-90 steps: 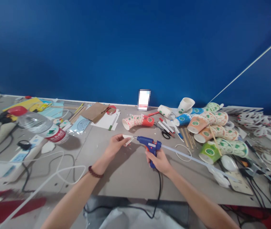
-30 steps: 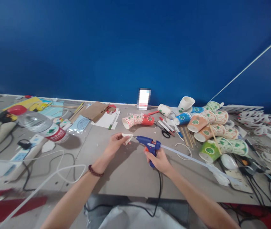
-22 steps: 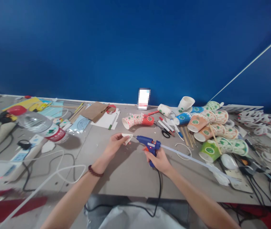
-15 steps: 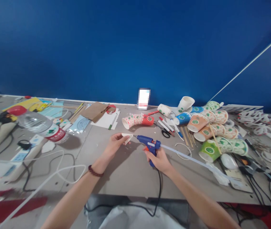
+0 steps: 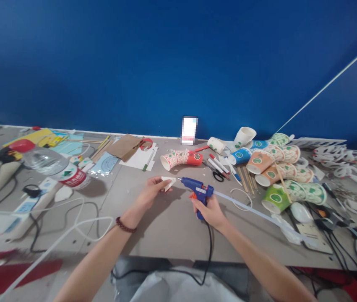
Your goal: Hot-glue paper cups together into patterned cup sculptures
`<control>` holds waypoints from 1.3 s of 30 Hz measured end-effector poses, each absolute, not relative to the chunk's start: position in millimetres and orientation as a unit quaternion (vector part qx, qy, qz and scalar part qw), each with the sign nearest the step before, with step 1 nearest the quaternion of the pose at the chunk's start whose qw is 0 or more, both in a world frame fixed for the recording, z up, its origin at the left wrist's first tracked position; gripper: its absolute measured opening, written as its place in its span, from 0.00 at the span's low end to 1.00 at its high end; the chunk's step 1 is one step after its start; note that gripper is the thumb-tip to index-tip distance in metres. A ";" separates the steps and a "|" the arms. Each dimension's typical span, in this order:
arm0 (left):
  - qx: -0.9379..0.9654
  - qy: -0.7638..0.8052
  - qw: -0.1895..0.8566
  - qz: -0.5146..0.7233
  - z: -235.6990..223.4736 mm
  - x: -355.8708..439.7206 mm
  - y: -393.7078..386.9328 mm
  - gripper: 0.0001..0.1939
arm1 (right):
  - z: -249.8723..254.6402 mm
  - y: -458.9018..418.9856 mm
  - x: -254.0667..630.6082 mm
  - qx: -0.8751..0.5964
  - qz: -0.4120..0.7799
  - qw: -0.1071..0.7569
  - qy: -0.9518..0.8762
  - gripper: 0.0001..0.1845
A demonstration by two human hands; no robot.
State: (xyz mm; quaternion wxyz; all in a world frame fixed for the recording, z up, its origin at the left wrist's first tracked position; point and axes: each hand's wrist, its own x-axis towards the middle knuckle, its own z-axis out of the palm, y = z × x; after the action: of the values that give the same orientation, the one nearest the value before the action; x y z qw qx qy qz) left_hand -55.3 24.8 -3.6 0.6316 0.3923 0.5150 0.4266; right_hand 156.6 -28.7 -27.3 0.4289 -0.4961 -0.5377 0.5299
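Note:
Between the fingertips of my left hand (image 5: 153, 192) is a small white paper piece (image 5: 168, 182) with faint printed marks. My right hand (image 5: 210, 209) is wrapped round the handle of a blue glue gun (image 5: 195, 186), with fingers at its orange trigger. The gun's metal nozzle points left and lies close to the paper's right edge; whether they touch I cannot tell. A long clear glue stick (image 5: 247, 204) sticks out of the gun's back end. Just beyond the hands, a red patterned paper cup (image 5: 194, 158) lies on its side on the grey table (image 5: 165, 230).
Several paper cups (image 5: 277, 197) lie at the right, near wooden sticks (image 5: 245, 179), markers (image 5: 217, 164) and black-handled scissors (image 5: 218, 176). At the left are a water bottle (image 5: 54, 165) and a power strip (image 5: 29, 209). The gun's black cord (image 5: 210, 247) hangs over the front edge.
The glue gun has shifted very slightly right with my right hand, widening the distance from nozzle to paper a little. The paper has tilted slightly in my left fingers.

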 end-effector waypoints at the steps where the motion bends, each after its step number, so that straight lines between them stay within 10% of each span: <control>1: 0.391 0.513 0.638 0.421 -3.7 -55.5 24.8 0.17 | -27.8 -28.6 156.6 -0.495 0.530 0.429 -0.538 0.14; 39: 0.341 0.517 0.582 0.527 -10.1 -59.2 32.6 0.21 | -23.5 -22.9 164.6 -0.548 0.487 0.338 -0.590 0.17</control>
State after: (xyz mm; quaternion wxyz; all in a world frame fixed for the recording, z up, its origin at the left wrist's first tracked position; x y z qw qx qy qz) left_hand -59.2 32.6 -10.1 0.5821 0.3414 0.5168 0.5269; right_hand 164.6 -22.9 -23.5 0.3377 -0.5476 -0.5904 0.4874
